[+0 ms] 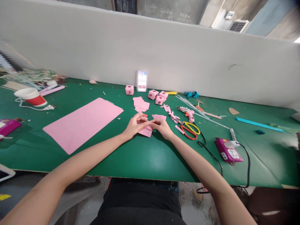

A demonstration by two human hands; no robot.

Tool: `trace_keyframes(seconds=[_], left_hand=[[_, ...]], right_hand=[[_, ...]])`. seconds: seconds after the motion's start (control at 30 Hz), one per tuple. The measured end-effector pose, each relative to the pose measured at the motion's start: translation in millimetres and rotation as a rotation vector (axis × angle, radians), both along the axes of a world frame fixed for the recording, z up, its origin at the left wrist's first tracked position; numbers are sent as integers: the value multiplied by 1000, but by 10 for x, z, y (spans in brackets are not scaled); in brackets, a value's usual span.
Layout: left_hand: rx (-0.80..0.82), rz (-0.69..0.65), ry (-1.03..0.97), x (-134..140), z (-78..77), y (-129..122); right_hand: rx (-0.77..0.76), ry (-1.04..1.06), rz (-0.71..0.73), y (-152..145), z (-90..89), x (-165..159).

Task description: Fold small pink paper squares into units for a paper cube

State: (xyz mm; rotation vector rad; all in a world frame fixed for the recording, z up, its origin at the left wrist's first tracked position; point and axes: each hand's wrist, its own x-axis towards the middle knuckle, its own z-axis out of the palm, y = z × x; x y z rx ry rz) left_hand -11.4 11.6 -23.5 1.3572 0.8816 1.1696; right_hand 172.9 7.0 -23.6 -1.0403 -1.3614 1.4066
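Observation:
Both hands meet over the middle of the green table. Between thumb and fingers, my left hand [134,125] pinches a small piece of pink paper [145,131]. My right hand [163,127] pinches the right side of that paper, its fingertips touching those of the left. Just behind my right hand lies another pink paper piece [159,117]. Beyond the hands is a pile of pink paper squares [141,103], with several pink paper cubes [153,94] with cut-out openings behind it. Scissors [189,129] with red and yellow handles rest to the right, near pink scraps [172,116].
A large pink sheet [84,125] covers the table's left part. A pink glue gun [187,113] lies on the right, its black cord running toward a purple power strip [229,150]. A red-and-white paper cup [31,97] stands far left. A phone [142,80] leans against the grey partition [150,47].

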Motion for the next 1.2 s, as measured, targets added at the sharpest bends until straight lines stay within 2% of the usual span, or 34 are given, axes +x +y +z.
trace_keyframes(seconds=[0.2,0.7,1.2], left_hand=[[-64,67,-51,-20,14,9],[-111,114,-40,3,22,-4],[-81,73,-3,-27,46,6]], right_hand=[[-9,-34,20,39,-1,29],[-30,-44,21,45,-11,22],[-2,-103,45,31,-6,31]])
